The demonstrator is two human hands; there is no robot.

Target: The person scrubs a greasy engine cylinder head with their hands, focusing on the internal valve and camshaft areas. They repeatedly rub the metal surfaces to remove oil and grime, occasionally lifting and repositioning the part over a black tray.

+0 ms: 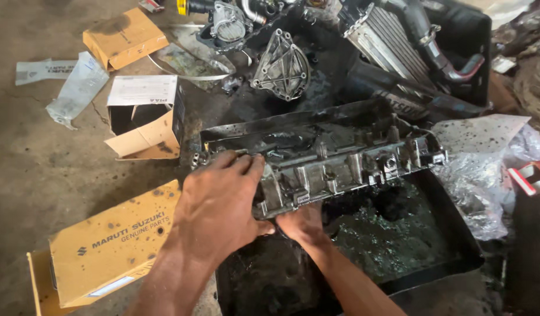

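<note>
While my left hand (220,205) grips the greasy engine part (322,161) from above, my right hand (302,225) clasps its six-o'clock edge over the black tray (457,234).

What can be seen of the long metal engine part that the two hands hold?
The engine part is a long grey casting, seemingly aluminium, with a row of ribbed saddles and bolt bosses, and is blackened with oil. It is held tilted over a black tray of dirty liquid, its long side running left to right. The left hand lies on its left end; the right hand supports it from below.
</note>
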